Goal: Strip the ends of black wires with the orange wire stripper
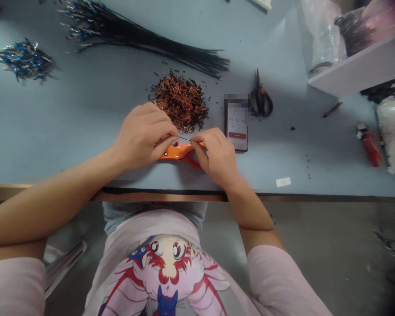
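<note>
An orange-handled wire tool [177,151] lies near the table's front edge, and my left hand [144,136] is closed over its left end. My right hand [217,154] is closed beside it on the right, pinching a thin wire [184,138] that spans the small gap between my two hands above the tool. Just behind my hands sits a heap of copper-coloured wire scraps [181,101].
A bundle of black wires with blue terminals [134,33] lies at the back, and a pile of blue-tipped pieces [24,59] at far left. A phone [237,127] and black scissors [261,98] lie right of the scraps. A red lighter [370,147] and white shelf [358,66] sit far right.
</note>
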Demonstrator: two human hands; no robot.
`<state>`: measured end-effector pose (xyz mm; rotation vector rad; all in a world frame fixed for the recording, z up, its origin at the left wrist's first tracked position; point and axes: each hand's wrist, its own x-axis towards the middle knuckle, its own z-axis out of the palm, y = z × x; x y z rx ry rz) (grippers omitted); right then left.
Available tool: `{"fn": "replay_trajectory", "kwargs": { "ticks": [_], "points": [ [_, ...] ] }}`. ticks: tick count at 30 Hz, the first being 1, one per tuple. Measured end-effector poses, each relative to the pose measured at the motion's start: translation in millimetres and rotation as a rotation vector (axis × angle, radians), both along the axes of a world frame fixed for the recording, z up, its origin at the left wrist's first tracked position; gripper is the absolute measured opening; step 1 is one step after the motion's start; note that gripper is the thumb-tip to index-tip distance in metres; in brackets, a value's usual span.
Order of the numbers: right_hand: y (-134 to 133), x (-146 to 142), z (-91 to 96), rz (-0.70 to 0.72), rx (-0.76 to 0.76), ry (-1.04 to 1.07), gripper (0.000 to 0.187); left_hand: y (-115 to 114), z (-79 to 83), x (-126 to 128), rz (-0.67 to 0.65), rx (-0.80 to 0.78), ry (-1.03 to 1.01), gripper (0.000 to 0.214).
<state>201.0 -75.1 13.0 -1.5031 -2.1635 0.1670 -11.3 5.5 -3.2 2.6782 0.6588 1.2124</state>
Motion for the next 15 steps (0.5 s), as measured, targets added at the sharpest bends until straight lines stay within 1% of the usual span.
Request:
{"fn": "replay_trajectory", "kwargs": {
  "ticks": [2,3,5,7,8,10,12,15],
  "points": [
    [2,7,-0.2,-0.051,0.034,-0.029,0.023,8,1.4,-7,0.068,0.047,-0.008,0.012],
    [4,11,-0.2,-0.087,0.05,-0.025,0.022,14,2.0,-11,0.123,0.036,-0.026,0.012],
    [8,20,-0.4,-0.144,0.053,0.017,0.019,25,2.8,-19,0.231,-0.065,-0.111,0.015],
    [12,27,-1.7,-0.153,0.029,0.067,0.019,32,2.8,-24,0.288,-0.194,-0.199,0.018],
    [14,28,-2.8,-0.137,0.022,0.08,0.02,32,2.3,-24,0.288,-0.237,-0.217,0.017],
    [15,26,-5.4,-0.084,0.035,0.084,0.023,26,0.8,-19,0.236,-0.263,-0.209,0.012],
    [14,20,-7.1,-0.04,0.068,0.083,0.024,14,-1.2,-10,0.158,-0.261,-0.162,0.009],
    [10,9,-6.1,-0.034,0.085,0.095,0.023,-3,-3.8,2,0.098,-0.288,-0.087,0.01]
  ]
}}
